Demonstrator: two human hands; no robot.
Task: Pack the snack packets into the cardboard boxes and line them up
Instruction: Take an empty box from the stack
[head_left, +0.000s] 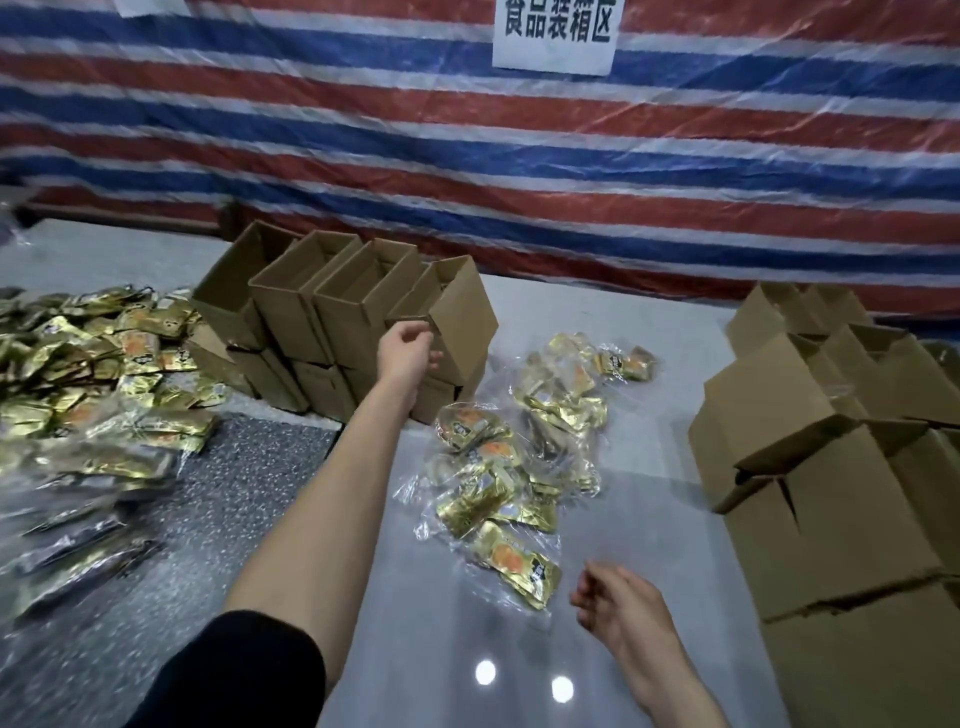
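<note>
Snack packets (498, 483) in gold wrappers lie loose on the middle of the glossy grey tabletop (649, 415). The left hand (410, 348) curls its fingers over the rim of the end cardboard box (457, 317) in the stacked row near the far edge. The right hand (618, 603) hovers with its fingers loosely curled, holding nothing. A striped tarp (675, 156) with a paper sign (553, 36) hangs behind.

The white sign (553, 31) is cut off by the top edge, and the pile of packets (78, 395) on the left is smeared and runs past the frame. The left hand (408, 347) curls at the near rim of a cardboard box (460, 312), whose walls hide its inside; whether the hand grips or only touches cannot be told.
</note>
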